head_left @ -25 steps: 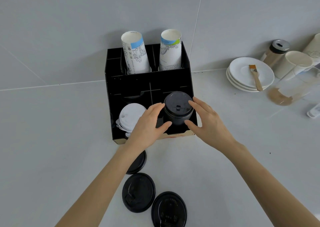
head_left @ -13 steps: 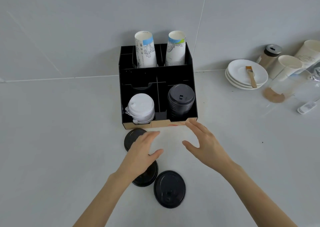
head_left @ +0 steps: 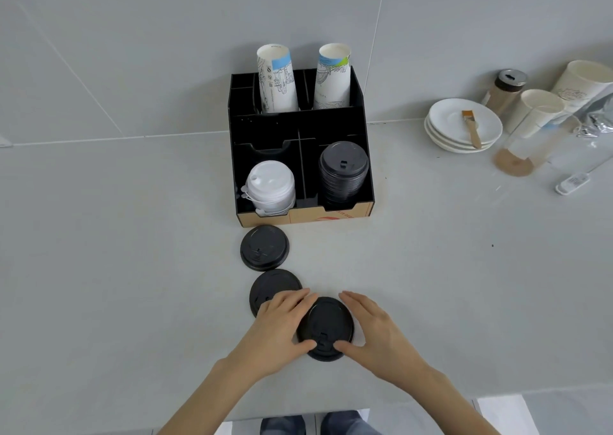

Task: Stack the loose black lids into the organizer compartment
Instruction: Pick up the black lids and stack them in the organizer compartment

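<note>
Three loose black lids lie on the grey counter in front of the black organizer (head_left: 295,126): a far lid (head_left: 264,247), a middle lid (head_left: 272,288) and a near lid (head_left: 326,325). My left hand (head_left: 278,328) and my right hand (head_left: 374,331) cup the near lid from both sides, thumbs touching its front edge; it rests on the counter. My left hand partly covers the middle lid. A stack of black lids (head_left: 343,172) fills the organizer's front right compartment.
White lids (head_left: 270,187) sit in the front left compartment and two paper cups (head_left: 277,79) stand at the back. To the right are stacked white saucers (head_left: 464,126) with a brush, cups and a jar. The counter's front edge runs just below my forearms.
Both hands left the stack of black lids in the organizer, drew back toward me across the counter, and closed in around the nearest loose lid.
</note>
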Tool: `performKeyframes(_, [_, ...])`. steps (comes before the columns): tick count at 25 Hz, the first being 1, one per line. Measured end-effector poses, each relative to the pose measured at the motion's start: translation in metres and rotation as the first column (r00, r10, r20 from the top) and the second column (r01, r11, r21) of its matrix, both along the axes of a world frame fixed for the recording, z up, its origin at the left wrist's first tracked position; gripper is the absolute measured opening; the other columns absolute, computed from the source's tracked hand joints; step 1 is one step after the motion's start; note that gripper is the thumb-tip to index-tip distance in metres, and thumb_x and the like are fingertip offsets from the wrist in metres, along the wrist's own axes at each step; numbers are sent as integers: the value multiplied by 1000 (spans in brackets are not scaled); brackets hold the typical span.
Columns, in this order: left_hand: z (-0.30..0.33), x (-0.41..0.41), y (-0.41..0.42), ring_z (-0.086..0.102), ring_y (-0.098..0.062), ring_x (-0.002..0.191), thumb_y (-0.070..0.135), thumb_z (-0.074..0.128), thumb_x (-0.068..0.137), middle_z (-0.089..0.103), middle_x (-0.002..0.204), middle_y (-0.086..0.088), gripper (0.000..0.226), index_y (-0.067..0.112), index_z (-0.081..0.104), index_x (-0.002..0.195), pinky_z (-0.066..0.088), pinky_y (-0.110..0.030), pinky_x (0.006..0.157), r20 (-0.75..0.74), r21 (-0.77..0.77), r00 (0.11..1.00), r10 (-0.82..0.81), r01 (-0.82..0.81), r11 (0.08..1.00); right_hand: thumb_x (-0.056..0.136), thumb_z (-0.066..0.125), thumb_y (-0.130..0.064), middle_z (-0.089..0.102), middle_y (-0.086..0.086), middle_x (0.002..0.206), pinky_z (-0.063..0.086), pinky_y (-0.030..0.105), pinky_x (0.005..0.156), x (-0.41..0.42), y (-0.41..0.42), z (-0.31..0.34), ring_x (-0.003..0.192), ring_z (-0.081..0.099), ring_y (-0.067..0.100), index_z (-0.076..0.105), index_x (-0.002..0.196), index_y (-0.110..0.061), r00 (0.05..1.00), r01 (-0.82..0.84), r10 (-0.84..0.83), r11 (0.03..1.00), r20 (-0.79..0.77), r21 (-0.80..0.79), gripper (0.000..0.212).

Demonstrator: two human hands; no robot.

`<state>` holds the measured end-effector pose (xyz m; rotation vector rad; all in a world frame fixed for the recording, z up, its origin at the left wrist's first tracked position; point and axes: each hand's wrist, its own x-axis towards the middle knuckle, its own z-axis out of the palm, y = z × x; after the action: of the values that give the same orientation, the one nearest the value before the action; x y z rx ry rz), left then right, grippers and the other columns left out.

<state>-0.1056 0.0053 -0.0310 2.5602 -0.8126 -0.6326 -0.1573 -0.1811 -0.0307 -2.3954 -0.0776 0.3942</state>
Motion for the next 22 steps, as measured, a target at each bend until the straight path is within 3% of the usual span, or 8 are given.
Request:
performKeyframes(13, [-8, -4, 2, 8, -7, 134, 40, 51, 81, 22, 148, 12, 64, 26, 21, 136, 7, -33, 110, 83, 6, 996, -22, 21, 1000, 79, 59, -31, 32, -4, 142, 27, 22, 108, -5, 6, -1, 126, 34, 11, 25, 136, -19, 998, 9, -11, 999, 56, 36, 68])
performKeyframes(22, [19, 34, -7, 26, -9, 128, 41, 58, 79, 29, 145, 11, 62, 28, 30, 133, 18, -26, 107, 60, -206, 995, 85, -71, 976, 82, 60, -29, 31, -19, 136, 17, -6, 94, 31, -14, 26, 124, 33, -1, 31, 134, -23, 990, 5, -23, 992, 140, 123, 60])
